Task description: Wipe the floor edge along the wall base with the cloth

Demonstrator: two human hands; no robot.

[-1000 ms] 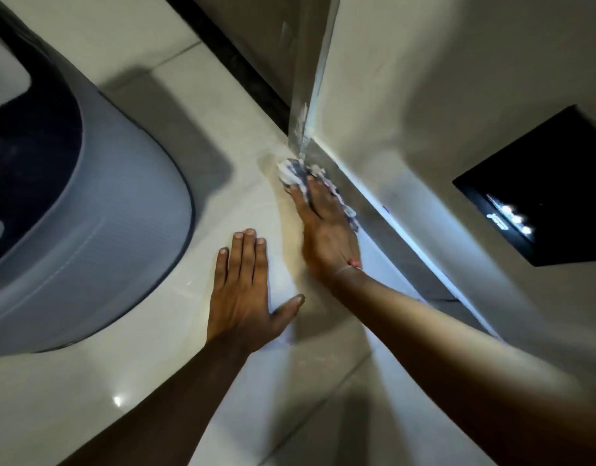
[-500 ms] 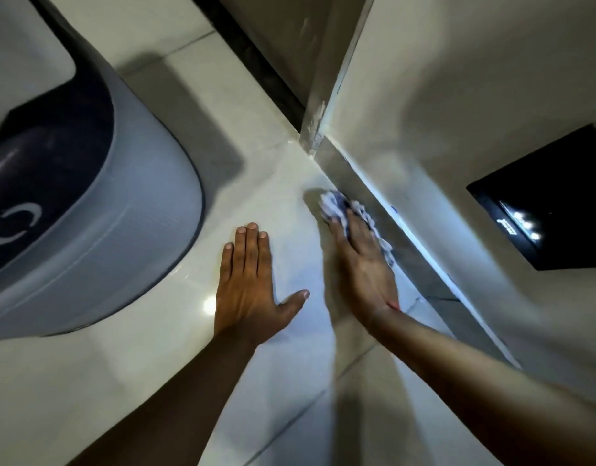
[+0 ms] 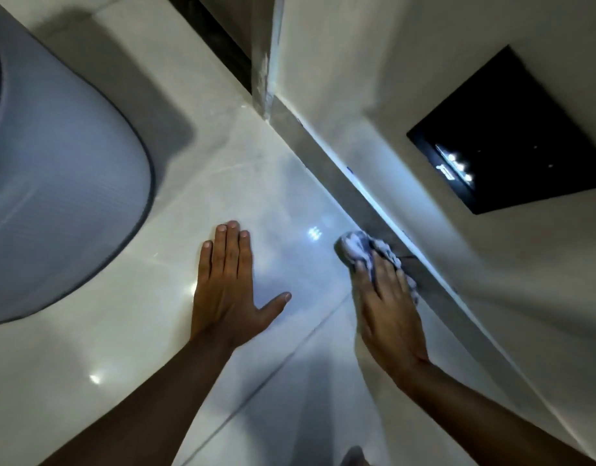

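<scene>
Since the earlier frames, the right hand (image 3: 389, 311) and the cloth (image 3: 363, 248) have travelled along the skirting strip (image 3: 326, 156), away from the wall corner (image 3: 264, 92). Left of the skirting strip, a large rounded grey appliance (image 3: 61, 196) stands on the glossy floor tile (image 3: 138, 331). The left hand (image 3: 227, 290) lies flat on the tile between the appliance and the skirting strip, fingers extended and together, thumb spread, holding nothing. The right hand presses the crumpled pale cloth onto the floor, touching the skirting strip base; its fingers lie extended over the cloth, pinning it down. Above the skirting strip, a black panel (image 3: 511, 136) sits in the wall (image 3: 373, 55).
</scene>
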